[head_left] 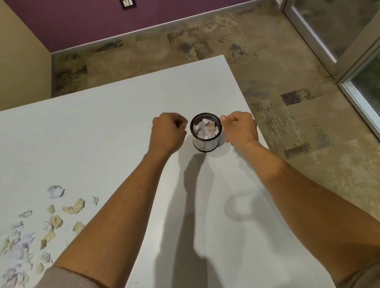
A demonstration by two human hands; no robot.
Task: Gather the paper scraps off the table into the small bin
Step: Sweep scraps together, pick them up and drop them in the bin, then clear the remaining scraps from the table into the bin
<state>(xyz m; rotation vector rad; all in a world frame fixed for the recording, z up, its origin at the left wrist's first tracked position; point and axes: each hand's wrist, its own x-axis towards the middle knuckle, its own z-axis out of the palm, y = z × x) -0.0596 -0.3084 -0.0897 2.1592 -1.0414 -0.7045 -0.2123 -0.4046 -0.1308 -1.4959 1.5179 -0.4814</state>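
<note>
So both hands flank the small bin (206, 132), fingers curled; can't tell if the left hand (166, 134) or right hand (240, 127) holds anything. Remaining paper scraps (30, 238) lie well apart, near-left on the table (92, 115), so your left arm's closer.

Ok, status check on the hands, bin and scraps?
Both hands curled beside bin, contents unclear. Bin part full. Scraps remain far left. Nothing in the way.

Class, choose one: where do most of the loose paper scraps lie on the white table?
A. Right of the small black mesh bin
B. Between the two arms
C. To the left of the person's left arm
C: the crumpled white and tan paper scraps lie scattered left of the left forearm, far from the small black mesh bin.
</note>
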